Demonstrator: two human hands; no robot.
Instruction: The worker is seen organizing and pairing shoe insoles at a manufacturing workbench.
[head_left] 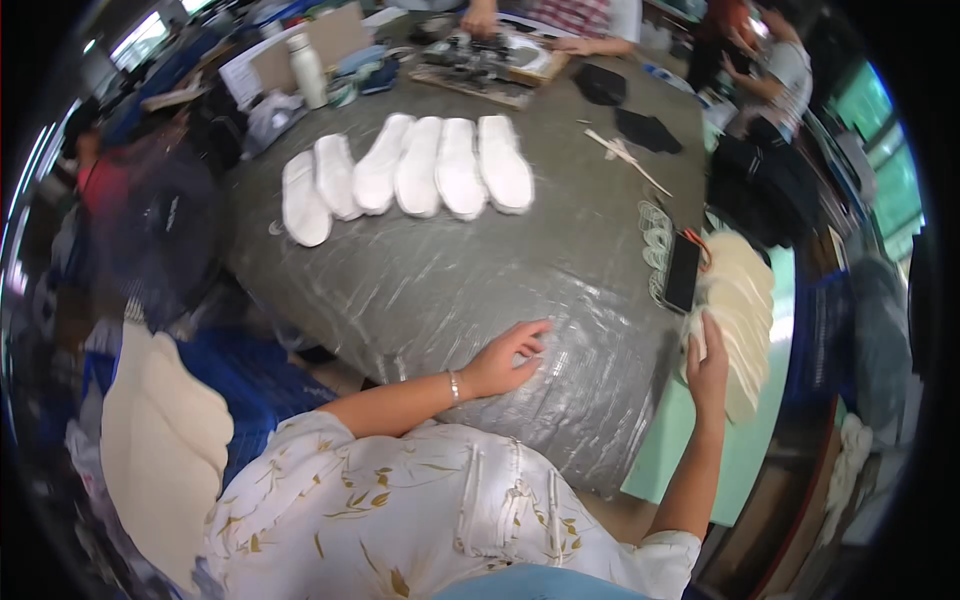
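A: On the grey table [450, 280], far side: 6 white insoles [410, 175] in a row, edges touching or overlapping, toes pointing away. Count them as laid out.

B: And at the right edge?

A: 1 stack of cream insoles [745, 310], fanned, beside a dark phone [684, 272]. The right hand [708, 365] rests on the stack's near end, fingers together against the top piece; whether it is gripped or only touched, I cannot tell.

B: Left hand [508, 358]?

A: Flat on the table's near part, fingers slightly apart, holding nothing.

B: So how far along?

A: By my judgement, early to middle: 6 set out, the stack on the right not yet drawn down, much bare table between.

B: Other items?

A: 1 white bottle [307, 70] far left, 2 black pieces [645, 130], thin sticks [625, 155], another person's hands at a tray [500, 60] at the far end.
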